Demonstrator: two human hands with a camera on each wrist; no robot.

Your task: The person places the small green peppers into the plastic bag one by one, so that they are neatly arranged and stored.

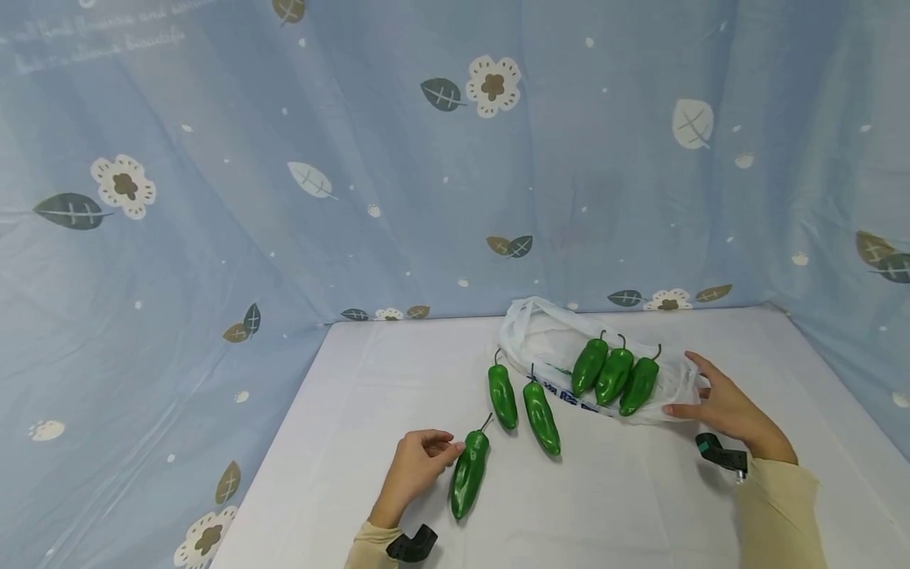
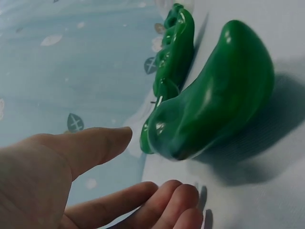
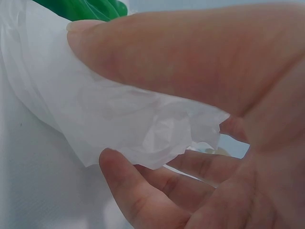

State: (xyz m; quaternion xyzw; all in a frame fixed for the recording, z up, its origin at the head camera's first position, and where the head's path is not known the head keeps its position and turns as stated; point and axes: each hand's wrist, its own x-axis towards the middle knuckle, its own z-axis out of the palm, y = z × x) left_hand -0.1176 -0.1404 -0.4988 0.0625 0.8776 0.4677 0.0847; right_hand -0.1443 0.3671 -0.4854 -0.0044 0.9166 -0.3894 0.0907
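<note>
My left hand (image 1: 421, 468) is beside the nearest green pepper (image 1: 469, 474), its thumb close to the stem end. In the left wrist view, a gap shows between the thumb (image 2: 102, 145) and the pepper (image 2: 214, 98), and the fingers are loosely bent, holding nothing. My right hand (image 1: 735, 407) is at the right end of a white plastic bag (image 1: 540, 336), thumb and fingers spread apart. The right wrist view has the bag's crumpled end (image 3: 128, 119) between the thumb above and the fingers below, without a visible pinch. Three peppers (image 1: 614, 375) lie side by side on the bag.
Two more green peppers, one (image 1: 502, 397) on the left and one (image 1: 543, 419) on the right, lie left of the bag on the white tabletop (image 1: 384, 379). A blue patterned curtain (image 1: 398, 158) hangs behind and at the sides.
</note>
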